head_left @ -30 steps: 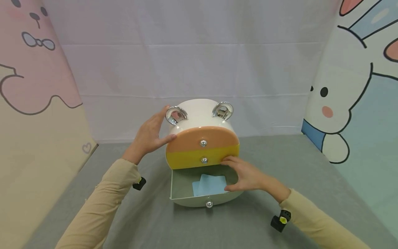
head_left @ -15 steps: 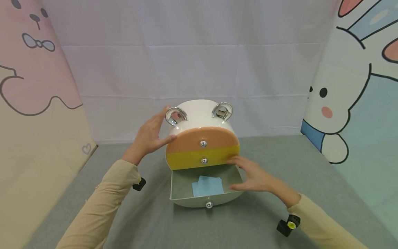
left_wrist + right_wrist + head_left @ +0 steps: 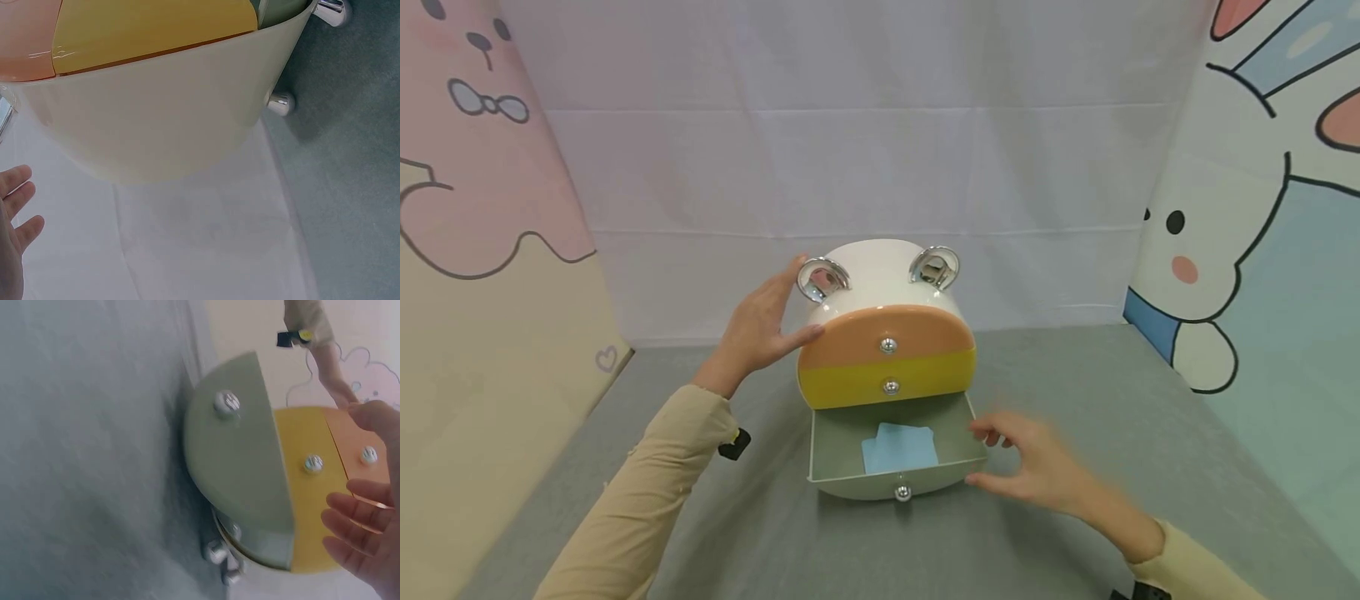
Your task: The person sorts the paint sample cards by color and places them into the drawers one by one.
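Note:
A small white chest (image 3: 880, 271) with two silver ears has orange (image 3: 842, 337) and yellow (image 3: 842, 382) drawers, both pushed in. Its bottom green drawer (image 3: 867, 488) is pulled out and holds light blue paper pieces (image 3: 901, 448). My left hand (image 3: 756, 329) spreads along the chest's left side, fingertips by the left ear and thumb at the orange drawer's edge. My right hand (image 3: 1037, 467) is just off the green drawer's right side, fingers loosely bent around nothing. In the right wrist view, its fingers (image 3: 359, 528) overlap the yellow and orange fronts.
Grey cloth (image 3: 760, 542) covers the table under the chest. A white curtain (image 3: 865, 150) hangs behind, with cartoon panels on the left (image 3: 482, 300) and right (image 3: 1285, 333). Small silver feet (image 3: 281, 104) stick out beneath the chest.
My right hand has moved from over the green drawer and the yellow front to the right and toward me, now outside the drawer. The left hand has stayed in place.

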`<state>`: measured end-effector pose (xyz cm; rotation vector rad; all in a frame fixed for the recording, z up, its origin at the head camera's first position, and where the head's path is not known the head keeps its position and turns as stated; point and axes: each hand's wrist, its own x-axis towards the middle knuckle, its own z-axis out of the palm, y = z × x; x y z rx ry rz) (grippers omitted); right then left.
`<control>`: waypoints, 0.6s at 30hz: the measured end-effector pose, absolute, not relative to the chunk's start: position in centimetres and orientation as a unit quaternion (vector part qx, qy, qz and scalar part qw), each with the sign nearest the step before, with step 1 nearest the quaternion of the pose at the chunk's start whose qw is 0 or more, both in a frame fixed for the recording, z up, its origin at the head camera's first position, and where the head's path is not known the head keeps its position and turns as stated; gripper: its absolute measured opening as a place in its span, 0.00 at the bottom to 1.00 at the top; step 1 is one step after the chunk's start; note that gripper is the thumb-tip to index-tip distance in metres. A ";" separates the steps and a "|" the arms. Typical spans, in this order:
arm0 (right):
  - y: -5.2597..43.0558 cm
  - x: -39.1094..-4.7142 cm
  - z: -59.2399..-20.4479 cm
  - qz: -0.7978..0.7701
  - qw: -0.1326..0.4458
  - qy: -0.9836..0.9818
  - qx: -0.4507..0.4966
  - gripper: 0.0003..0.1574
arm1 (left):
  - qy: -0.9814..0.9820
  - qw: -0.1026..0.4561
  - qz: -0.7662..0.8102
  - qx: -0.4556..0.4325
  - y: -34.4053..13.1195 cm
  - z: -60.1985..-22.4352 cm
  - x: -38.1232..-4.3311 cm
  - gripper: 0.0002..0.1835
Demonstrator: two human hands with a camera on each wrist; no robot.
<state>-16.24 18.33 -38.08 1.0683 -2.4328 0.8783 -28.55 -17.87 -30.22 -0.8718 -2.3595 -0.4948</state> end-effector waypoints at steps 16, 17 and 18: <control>12.4 -12.8 -43.0 0.308 0.118 -0.902 0.280 0.21 | -0.886 0.281 -0.180 -0.322 -17.9 -30.2 -28.6 0.49; 12.1 -12.7 -43.2 0.313 0.115 -0.902 0.274 0.20 | -0.886 0.282 -0.180 -0.322 -17.9 -30.1 -28.6 0.49; 11.8 -12.7 -43.5 0.321 0.116 -0.901 0.268 0.20 | -0.885 0.282 -0.180 -0.323 -17.9 -30.2 -28.6 0.49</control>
